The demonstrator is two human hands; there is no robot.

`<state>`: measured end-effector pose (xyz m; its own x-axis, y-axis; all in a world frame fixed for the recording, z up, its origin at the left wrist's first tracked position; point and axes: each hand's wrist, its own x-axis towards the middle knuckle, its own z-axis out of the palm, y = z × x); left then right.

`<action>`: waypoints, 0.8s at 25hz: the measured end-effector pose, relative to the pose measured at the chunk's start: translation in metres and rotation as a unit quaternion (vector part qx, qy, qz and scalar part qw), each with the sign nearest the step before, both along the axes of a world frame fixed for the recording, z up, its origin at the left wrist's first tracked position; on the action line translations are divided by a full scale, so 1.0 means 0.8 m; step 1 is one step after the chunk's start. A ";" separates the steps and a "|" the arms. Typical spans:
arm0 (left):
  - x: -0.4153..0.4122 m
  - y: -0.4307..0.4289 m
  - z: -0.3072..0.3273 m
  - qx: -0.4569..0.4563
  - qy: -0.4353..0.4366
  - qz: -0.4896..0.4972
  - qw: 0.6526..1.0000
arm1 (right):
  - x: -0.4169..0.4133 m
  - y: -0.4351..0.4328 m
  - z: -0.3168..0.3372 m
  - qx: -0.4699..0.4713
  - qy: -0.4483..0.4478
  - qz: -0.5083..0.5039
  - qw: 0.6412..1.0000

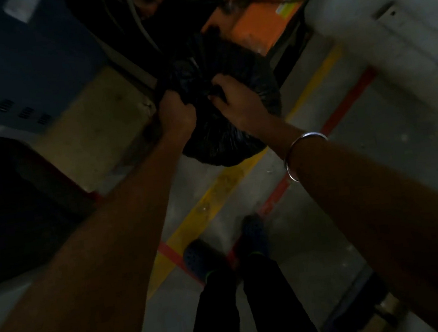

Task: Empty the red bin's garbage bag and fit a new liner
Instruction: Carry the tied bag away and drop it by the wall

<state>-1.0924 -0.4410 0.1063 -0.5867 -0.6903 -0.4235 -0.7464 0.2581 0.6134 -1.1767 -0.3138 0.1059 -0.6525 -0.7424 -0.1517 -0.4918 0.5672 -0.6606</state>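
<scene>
Two grips meet at the top of the garbage bag (pixel 237 141). The left grip (pixel 175 113) is curled tight round a bunch of gathered plastic, and the right grip (pixel 235 103), just beside it, pinches more of the same neck with bent fingers, so the whole load seems to hang from those two handfuls, above the floor (pixel 331 234). The likeliest trouble starts right there: thin film bunched in fingers can stretch and tear, or slide out if the load swings, and the bag would then drop and perhaps split. Whether the neck is knotted I cannot tell in this dim light; if not, a tilt could spill the contents. The bag is black, glossy and creased, with wrinkles running up to the neck and a soft, rounded bulge below it. A plain metal bangle (pixel 285 161) rings the right wrist and might snag loose plastic. The floor is pale, smooth concrete painted with a yellow stripe (pixel 215 193) and a red line (pixel 347 100), and dark shoes (pixel 253 233) stand on it. Beyond the bag, a hard-edged orange box (pixel 258 23) with cables (pixel 141 26) hanging near it could catch the plastic. A dark bulk (pixel 37 204) at left may be the bin.
</scene>
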 end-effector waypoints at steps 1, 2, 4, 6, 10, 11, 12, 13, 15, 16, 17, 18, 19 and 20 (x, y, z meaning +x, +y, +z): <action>0.011 0.005 -0.019 -0.004 0.014 0.007 1.000 | 0.011 -0.001 -0.022 -0.002 0.017 -0.002 1.000; 0.024 0.011 -0.039 -0.021 0.030 0.003 0.999 | 0.025 0.000 -0.044 -0.001 0.038 0.000 0.999; 0.054 0.032 -0.063 -0.096 0.075 -0.038 0.992 | 0.059 0.006 -0.072 0.009 0.097 0.001 0.995; 0.079 0.052 -0.080 -0.156 0.125 -0.065 0.978 | 0.086 0.010 -0.088 -0.007 0.176 -0.001 0.984; 0.092 0.063 -0.090 -0.184 0.169 -0.039 0.967 | 0.101 0.014 -0.090 -0.030 0.260 0.018 0.965; 0.089 0.060 -0.092 -0.180 0.169 -0.023 0.969 | 0.099 0.013 -0.090 -0.024 0.264 0.020 0.964; 0.087 0.059 -0.092 -0.187 0.167 -0.011 0.968 | 0.097 0.012 -0.088 -0.019 0.266 0.023 0.963; 0.084 0.059 -0.093 -0.207 0.169 -0.003 0.964 | 0.096 0.013 -0.086 -0.016 0.268 0.026 0.963; 0.079 0.058 -0.094 -0.252 0.177 0.000 0.951 | 0.096 0.013 -0.080 -0.015 0.276 0.035 0.960; 0.077 0.057 -0.091 -0.251 0.163 0.005 0.954 | 0.096 0.014 -0.076 -0.015 0.280 0.037 0.959; 0.074 0.054 -0.087 -0.239 0.135 0.011 0.961 | 0.097 0.014 -0.073 -0.014 0.281 0.036 0.959; 0.074 0.052 -0.086 -0.230 0.116 0.015 0.966 | 0.098 0.015 -0.069 -0.012 0.282 0.032 0.959; 0.075 0.048 -0.086 -0.222 0.119 0.017 0.968 | 0.099 0.016 -0.067 -0.011 0.279 0.029 0.960; 0.076 0.046 -0.087 -0.210 0.130 0.019 0.969 | 0.101 0.017 -0.066 -0.011 0.273 0.028 0.962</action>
<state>-1.0313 -0.4041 0.0369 -0.6060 -0.7933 0.0585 -0.5944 0.5005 0.6294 -1.0960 -0.3004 0.0531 -0.5891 -0.7779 0.2187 -0.7983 0.5183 -0.3068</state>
